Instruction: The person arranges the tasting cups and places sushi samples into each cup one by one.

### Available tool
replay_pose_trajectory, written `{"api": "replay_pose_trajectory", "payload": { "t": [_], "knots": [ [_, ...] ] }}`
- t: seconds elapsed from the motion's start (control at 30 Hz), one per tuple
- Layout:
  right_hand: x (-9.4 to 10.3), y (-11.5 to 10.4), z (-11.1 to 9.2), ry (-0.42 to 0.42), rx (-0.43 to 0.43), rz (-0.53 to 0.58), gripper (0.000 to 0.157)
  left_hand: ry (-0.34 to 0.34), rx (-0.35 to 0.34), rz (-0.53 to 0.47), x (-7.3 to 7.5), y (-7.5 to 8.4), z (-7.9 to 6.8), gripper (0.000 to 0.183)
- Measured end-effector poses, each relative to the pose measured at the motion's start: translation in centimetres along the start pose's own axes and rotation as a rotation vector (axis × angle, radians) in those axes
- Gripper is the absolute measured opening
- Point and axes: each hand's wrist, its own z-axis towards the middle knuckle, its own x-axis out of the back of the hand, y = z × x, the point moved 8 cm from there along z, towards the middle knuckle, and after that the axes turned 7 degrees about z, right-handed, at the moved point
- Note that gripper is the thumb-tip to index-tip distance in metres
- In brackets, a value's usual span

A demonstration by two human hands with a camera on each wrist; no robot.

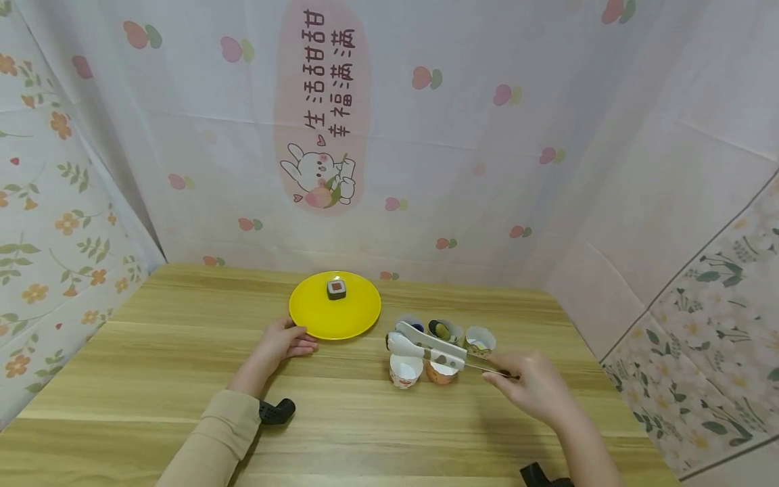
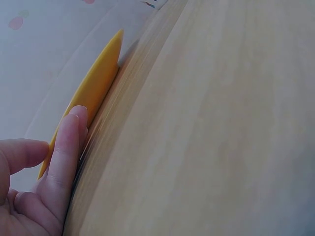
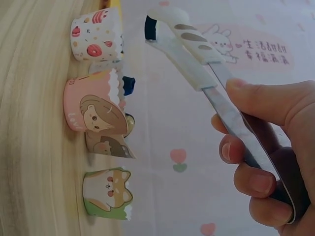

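My left hand grips the near-left rim of a yellow plate, thumb on its edge and fingers beneath, as the left wrist view shows. On the plate sits a toy sushi roll with a dark wrap and reddish centre. My right hand holds metal tongs with white, brown-patched tips. A small dark piece shows at the tongs' tips, its kind partly hidden. Below the tips in the head view are a dotted paper cup and a pink paper cup.
Behind these stand more paper cups: a green one with an animal face, one holding a dark green-and-black piece, and one with something dark blue. A printed curtain hangs behind the wooden table.
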Motion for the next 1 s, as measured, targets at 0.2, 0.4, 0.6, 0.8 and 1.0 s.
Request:
{"api": "replay_pose_trajectory", "payload": {
  "t": [0.2,0.4,0.6,0.8,1.0],
  "knots": [
    [0.6,-0.3,-0.6,0.017,0.021,-0.044,0.024,-0.007,-0.006,-0.004,0.0,0.0,-0.1,0.043],
    [0.9,-0.2,-1.0,0.007,0.007,-0.054,0.025,-0.006,-0.008,-0.007,0.0,0.0,0.0,0.043],
    [0.8,-0.2,-1.4,-0.004,0.014,-0.079,0.026,-0.008,-0.011,-0.009,-0.1,0.0,0.0,0.042],
    [0.6,0.0,-1.6,-0.030,0.022,-0.077,0.023,-0.001,-0.006,-0.008,0.0,0.0,0.0,0.042],
    [0.3,0.1,-1.6,-0.073,-0.010,-0.074,0.020,-0.001,-0.004,-0.009,0.0,-0.1,0.0,0.043]
  ]
}}
